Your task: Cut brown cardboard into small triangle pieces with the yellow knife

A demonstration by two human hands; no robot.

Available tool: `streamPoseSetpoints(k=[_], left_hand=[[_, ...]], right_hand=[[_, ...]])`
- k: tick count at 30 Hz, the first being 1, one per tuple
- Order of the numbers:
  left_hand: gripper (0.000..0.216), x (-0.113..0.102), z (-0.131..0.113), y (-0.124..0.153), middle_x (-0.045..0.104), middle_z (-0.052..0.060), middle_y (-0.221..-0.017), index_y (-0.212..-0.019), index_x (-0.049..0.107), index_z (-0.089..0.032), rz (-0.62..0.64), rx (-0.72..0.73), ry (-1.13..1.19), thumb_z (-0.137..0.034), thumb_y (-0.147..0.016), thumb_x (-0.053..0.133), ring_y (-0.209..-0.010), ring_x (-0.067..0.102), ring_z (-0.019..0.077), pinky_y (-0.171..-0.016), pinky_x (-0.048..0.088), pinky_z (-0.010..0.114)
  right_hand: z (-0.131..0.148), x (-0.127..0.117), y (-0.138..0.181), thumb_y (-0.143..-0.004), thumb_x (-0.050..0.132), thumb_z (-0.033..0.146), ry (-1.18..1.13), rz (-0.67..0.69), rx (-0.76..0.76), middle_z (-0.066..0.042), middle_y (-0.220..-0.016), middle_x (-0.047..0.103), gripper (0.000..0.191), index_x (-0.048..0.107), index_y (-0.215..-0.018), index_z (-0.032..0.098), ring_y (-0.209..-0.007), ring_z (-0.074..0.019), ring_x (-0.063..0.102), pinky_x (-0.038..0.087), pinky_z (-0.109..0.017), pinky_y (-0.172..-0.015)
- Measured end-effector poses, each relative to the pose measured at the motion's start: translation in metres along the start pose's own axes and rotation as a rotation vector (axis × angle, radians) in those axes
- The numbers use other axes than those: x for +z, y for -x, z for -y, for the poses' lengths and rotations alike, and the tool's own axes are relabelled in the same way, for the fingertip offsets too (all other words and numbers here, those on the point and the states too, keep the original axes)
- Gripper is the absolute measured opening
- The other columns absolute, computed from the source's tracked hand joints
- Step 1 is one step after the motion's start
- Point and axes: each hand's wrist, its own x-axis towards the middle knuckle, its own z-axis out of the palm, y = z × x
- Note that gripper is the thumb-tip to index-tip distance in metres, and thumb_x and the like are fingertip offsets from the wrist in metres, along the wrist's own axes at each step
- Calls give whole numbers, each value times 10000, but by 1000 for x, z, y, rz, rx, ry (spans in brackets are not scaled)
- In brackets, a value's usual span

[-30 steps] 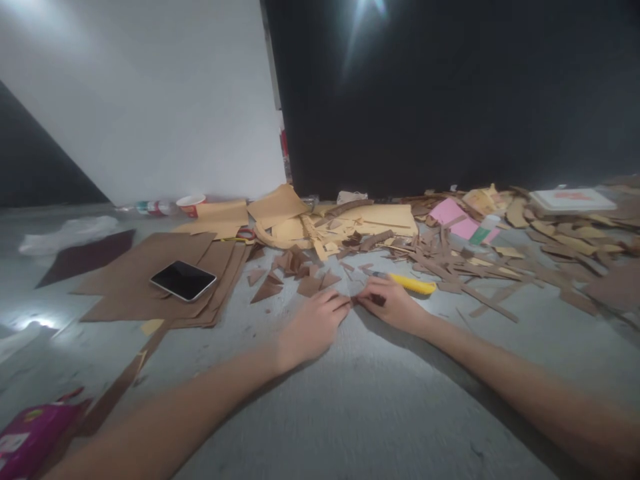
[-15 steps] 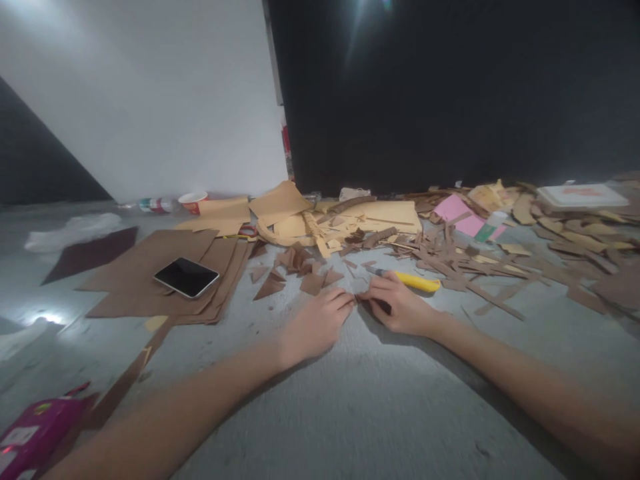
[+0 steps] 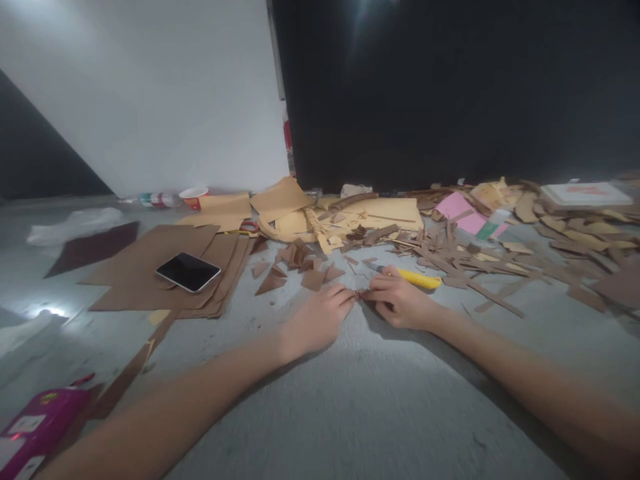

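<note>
Both hands meet near the middle of the grey surface, pinching a small brown piece (image 3: pixel 358 294) between their fingertips; most of it is covered. My left hand (image 3: pixel 320 319) has its fingers closed on the piece's left end. From the other side, my right hand (image 3: pixel 400 300) grips its right end. A yellow utility knife (image 3: pixel 420 279) lies just beyond the right hand, its grey tip pointing left; whether the fingers touch it I cannot tell. Several small brown triangular pieces (image 3: pixel 271 281) are scattered past the left hand.
To the left, a phone (image 3: pixel 189 272) rests on stacked brown sheets (image 3: pixel 125 293). A magenta device (image 3: pixel 47 423) sits at the lower left. Brown offcut strips (image 3: pixel 467 270) and yellowish sheets (image 3: pixel 390 212) heap along the back. A paper cup (image 3: pixel 193 197) stands behind; a white box (image 3: pixel 585 194) lies far right.
Both hands remain nearly in place, fingers still on the small brown piece. The right hand's fingers have shifted slightly. The whole view has moved a little.
</note>
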Motion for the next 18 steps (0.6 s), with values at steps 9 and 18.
streamPoseSetpoints(k=[9, 18], left_hand=[[508, 4, 7, -1, 633, 181, -1558, -1467, 607, -111, 50, -7, 81, -58, -985, 455, -1523, 533, 268, -1283, 433, 474], [617, -6, 1, -3, 601, 177, -1599, -1504, 568, -91, 169, -25, 22, -26, -891, 538, -1559, 491, 275, -1298, 390, 435]], right_hand=[[0, -2, -2, -911, 507, 72, 38, 43, -42, -40, -805, 673, 287, 758, -905, 212, -807, -220, 615, 443, -425, -909], [-3, -1, 2, -904, 515, 83, 66, 7, -94, -32, -735, 654, 270, 752, -887, 211, -739, -208, 572, 432, -406, -865]])
